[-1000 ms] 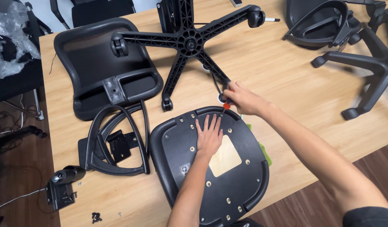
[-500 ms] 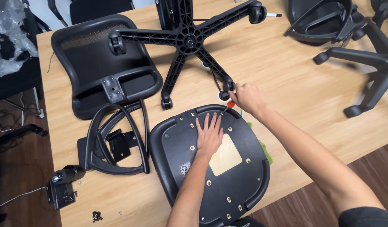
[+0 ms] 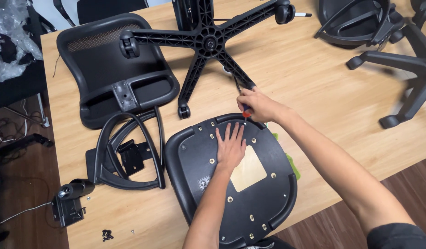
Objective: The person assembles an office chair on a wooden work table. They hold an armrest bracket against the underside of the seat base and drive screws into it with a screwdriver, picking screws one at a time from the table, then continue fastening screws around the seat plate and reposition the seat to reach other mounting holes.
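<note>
A black chair seat pan [image 3: 190, 161] lies upside down on the wooden table [image 3: 314, 83], with several brass screw holes and a pale wood patch in its middle. My left hand [image 3: 230, 145] rests flat on the pan, fingers spread. My right hand [image 3: 255, 104] is closed around a screwdriver with a red handle [image 3: 246, 113], its tip pointing down at the pan's far edge. A green strip [image 3: 293, 166] peeks out beside the pan's right rim.
A black five-star wheeled base [image 3: 208, 44] lies beyond the pan. A mesh backrest [image 3: 107, 69] and two armrest loops [image 3: 125, 152] sit left. A mechanism part [image 3: 70, 203] and loose screws [image 3: 107, 235] are near the front-left edge. More chair parts [image 3: 397, 50] lie at right.
My right hand with the screwdriver has shifted slightly away from me along the pan's far edge. My left hand stays flat on the pan.
</note>
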